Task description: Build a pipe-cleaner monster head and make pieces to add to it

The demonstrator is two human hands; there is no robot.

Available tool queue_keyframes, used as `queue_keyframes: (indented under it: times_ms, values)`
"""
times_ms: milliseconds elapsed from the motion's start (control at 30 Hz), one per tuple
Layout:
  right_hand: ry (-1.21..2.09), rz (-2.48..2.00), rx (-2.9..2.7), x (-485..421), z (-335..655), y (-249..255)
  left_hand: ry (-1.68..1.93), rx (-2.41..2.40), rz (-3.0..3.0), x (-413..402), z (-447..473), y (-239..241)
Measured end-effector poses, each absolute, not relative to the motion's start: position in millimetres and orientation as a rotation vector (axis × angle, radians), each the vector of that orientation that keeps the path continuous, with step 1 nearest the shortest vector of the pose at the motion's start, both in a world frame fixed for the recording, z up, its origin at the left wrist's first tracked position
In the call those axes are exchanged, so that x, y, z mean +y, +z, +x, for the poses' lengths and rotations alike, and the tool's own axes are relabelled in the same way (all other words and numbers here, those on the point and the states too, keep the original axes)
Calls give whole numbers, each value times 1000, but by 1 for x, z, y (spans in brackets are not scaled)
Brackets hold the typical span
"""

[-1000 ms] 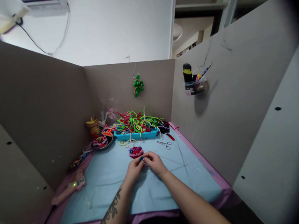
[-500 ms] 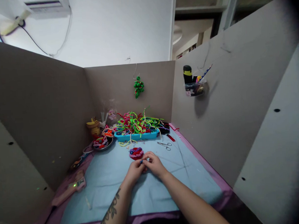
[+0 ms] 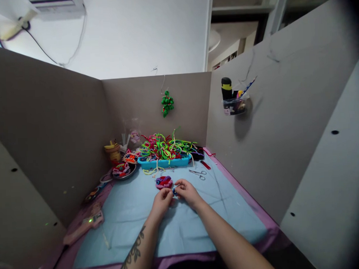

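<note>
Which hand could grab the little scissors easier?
Probably the right hand. The scissors lie on the blue mat just beyond it on its own side, while the left hand is farther away. Both hands pinch a small blue piece.

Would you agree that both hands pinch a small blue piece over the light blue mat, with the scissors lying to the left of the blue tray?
Not quite: the head view shows the scissors in front of the blue tray, toward its right end. The left hand and right hand do pinch a small blue piece over the light blue mat.
</note>
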State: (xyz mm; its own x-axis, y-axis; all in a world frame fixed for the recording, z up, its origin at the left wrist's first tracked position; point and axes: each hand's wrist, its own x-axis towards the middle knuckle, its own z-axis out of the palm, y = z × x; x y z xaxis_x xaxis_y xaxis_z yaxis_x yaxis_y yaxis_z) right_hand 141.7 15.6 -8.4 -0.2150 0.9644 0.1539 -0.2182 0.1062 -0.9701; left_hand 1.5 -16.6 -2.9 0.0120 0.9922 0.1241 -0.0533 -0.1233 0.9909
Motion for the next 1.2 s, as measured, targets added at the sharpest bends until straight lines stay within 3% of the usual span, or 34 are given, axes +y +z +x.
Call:
queue_keyframes:
  times_ms: [433,767,1200]
  values:
    - [1476,-855,-1328,6,144,0,1227,1085,1280,-20,-1,1]
    - [1391,-867,-1303,14,144,-8,1187,1142,1390,-16,1,-6]
    - [1211,-908,-1414,15,146,-7,1384,1250,1534,-18,-1,3]
